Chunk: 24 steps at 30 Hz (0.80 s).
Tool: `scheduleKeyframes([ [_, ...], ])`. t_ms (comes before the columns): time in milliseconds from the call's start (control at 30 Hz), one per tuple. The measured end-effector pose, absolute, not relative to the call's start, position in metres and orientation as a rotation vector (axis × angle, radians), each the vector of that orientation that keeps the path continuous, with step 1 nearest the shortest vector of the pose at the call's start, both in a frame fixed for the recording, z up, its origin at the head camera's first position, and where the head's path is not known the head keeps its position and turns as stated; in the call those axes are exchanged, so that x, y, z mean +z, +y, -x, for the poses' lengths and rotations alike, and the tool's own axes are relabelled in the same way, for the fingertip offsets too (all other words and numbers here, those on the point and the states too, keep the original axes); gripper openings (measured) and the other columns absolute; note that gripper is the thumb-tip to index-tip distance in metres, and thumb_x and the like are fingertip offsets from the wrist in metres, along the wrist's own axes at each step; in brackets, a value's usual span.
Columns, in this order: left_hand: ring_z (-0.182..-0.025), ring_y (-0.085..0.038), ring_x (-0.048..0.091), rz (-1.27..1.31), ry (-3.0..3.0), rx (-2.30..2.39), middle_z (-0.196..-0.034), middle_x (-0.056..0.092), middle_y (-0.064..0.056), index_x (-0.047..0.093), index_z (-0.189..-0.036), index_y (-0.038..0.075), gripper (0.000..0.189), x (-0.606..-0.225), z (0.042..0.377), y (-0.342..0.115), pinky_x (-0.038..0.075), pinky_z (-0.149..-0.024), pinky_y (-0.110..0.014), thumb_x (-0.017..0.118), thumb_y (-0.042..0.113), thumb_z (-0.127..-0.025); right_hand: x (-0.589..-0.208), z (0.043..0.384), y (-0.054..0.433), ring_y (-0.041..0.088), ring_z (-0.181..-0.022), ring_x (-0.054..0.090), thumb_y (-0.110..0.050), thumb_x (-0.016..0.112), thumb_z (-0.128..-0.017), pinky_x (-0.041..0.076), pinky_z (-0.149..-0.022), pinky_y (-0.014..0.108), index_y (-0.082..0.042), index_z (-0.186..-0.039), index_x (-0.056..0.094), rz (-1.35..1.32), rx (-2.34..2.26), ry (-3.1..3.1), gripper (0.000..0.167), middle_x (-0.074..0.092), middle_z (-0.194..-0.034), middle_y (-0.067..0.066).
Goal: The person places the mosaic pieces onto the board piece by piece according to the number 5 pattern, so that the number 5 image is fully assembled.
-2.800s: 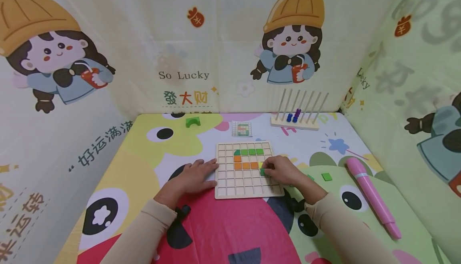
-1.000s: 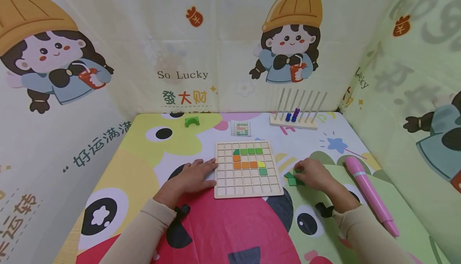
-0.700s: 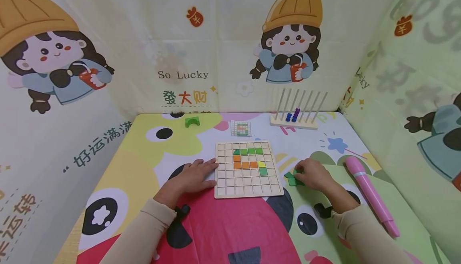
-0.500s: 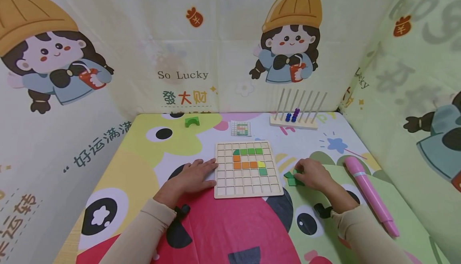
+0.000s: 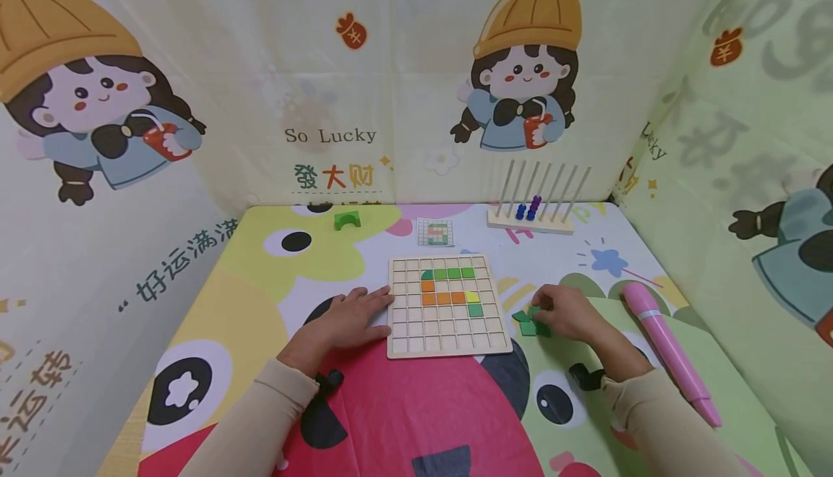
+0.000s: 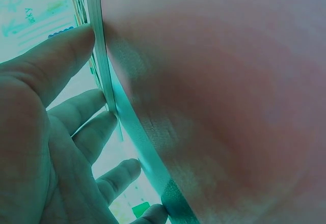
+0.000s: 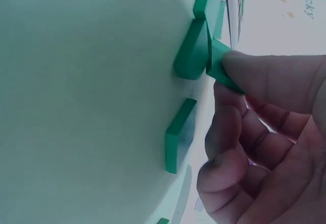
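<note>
At nine o'clock of the grid board, in the head view, my left hand touches its edge; at three o'clock my right hand is among green tiles. The left wrist view shows spread fingers, gripping nothing. In the right wrist view, I pinch one tile closely; picking seems the present step, and the next move calls for a clean lift.

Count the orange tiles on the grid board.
4: one orange tile below the rounded green tile; three more in the next row, ending beside the yellow tile.
</note>
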<state>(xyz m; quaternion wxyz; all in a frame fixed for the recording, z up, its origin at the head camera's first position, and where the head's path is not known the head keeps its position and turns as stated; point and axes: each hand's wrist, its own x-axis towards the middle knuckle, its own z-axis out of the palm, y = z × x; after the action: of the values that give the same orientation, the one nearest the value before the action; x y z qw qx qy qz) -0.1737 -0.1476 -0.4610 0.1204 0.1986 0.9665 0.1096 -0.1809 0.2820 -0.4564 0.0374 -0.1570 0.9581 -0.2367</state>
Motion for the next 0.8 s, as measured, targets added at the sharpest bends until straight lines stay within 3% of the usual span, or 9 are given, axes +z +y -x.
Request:
scheduleKeyframes([
  [333,-0.152,-0.04,0.031,-0.578,2.814,0.31,-0.169,0.035,0.001,0.043,-0.16,0.026,0.076,-0.461,0.174,-0.148,0.03,-0.118,-0.065,0.071,0.05,-0.093,-0.452,0.184,0.269,0.018,-0.082,0.061,-0.01,0.072,-0.095,0.05,-0.073,0.037,-0.004,-0.105,0.071,0.513,-0.845,2.952,0.012,0.071,-0.093,0.006],
  [800,-0.151,-0.04,0.033,-0.585,2.816,0.317,-0.169,0.036,0.0,0.044,-0.159,0.025,0.076,-0.46,0.175,-0.15,0.031,-0.117,-0.065,0.072,0.049,-0.093,-0.452,0.187,0.228,0.014,-0.076,0.056,-0.009,0.07,-0.096,0.048,-0.066,0.033,-0.008,-0.1,0.071,0.533,-0.916,2.821,0.005,0.066,-0.086,0.0],
])
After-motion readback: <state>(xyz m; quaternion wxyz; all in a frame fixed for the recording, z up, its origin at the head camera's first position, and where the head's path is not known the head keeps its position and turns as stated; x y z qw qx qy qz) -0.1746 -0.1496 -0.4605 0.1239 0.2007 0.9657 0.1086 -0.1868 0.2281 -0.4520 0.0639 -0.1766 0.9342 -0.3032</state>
